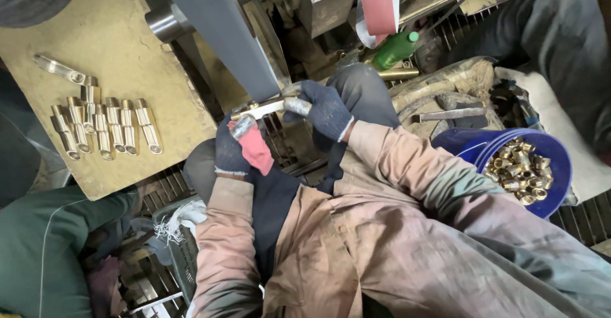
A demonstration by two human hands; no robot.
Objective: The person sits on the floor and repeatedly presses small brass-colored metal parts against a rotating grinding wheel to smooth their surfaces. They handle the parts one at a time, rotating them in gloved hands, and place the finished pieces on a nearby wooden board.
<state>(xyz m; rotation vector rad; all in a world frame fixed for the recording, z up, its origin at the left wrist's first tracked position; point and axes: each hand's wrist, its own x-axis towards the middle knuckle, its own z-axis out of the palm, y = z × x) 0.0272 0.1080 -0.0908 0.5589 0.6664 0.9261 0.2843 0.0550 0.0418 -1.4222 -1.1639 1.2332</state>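
Head view: a cluttered workshop, with a dusty yellow table (121, 51) beside a grey sanding belt (219, 32). Eight brass pieces (105, 124) lie on it in a row, one more apart. Both gloved hands, left (232, 146) and right (324, 108), clamp one brass piece (267, 107) against the belt (a red rag in the left). One blue bucket (474, 145) holds brass fittings.

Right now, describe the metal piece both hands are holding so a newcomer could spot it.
Find the grey sanding belt running down the middle. At its lower end, the gloved left hand and right hand press a pale brass bar against it. Unlike the finished pieces lying on the board, it is held.
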